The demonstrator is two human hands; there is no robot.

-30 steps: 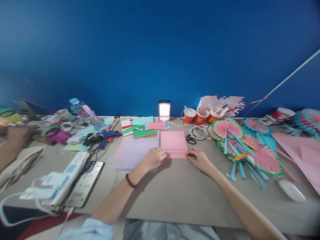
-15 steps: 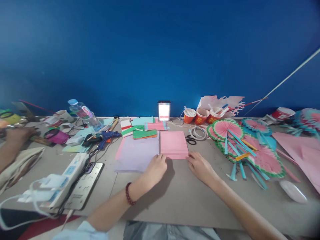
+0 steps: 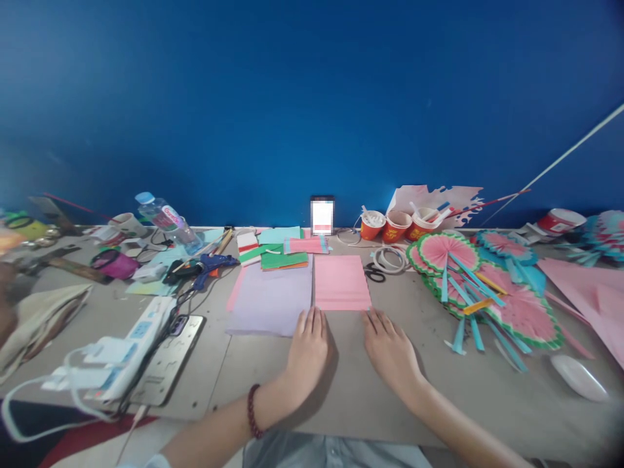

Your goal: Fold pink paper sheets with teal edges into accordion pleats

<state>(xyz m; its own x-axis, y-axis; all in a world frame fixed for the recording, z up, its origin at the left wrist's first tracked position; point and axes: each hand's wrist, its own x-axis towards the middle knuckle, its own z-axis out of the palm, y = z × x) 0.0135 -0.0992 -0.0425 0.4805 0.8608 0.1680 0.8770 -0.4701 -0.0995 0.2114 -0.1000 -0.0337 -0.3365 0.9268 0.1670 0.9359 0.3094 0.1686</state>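
Observation:
A pink sheet of paper [image 3: 342,279] lies on the table with narrow crease lines along its near edge. My left hand [image 3: 311,351] rests palm down with fingers stretched out, its tips by the paper's near left corner. Palm down at the near right corner is my right hand [image 3: 390,354], fingers extended and tips at the edge. Neither hand grips anything. Left of the pink paper, a lilac sheet [image 3: 273,296] overlaps another pink one, partly under my left fingertips. Folded green paper [image 3: 284,261] and a pleated pink-and-blue strip [image 3: 306,245] lie behind.
Black-handled scissors [image 3: 375,273] and a coiled white cable [image 3: 390,260] lie right of the paper. Watermelon-patterned paper fans [image 3: 448,252] spread further right. On the left are a blue glue gun [image 3: 209,268], a phone [image 3: 168,361], a power strip [image 3: 141,344] and a tilted bottle [image 3: 168,221].
Both hands have drawn back toward me and flattened, their fingers stretching out from a curled pose. The pink paper stays about where it was. At far left, another person's hand has moved toward the frame edge.

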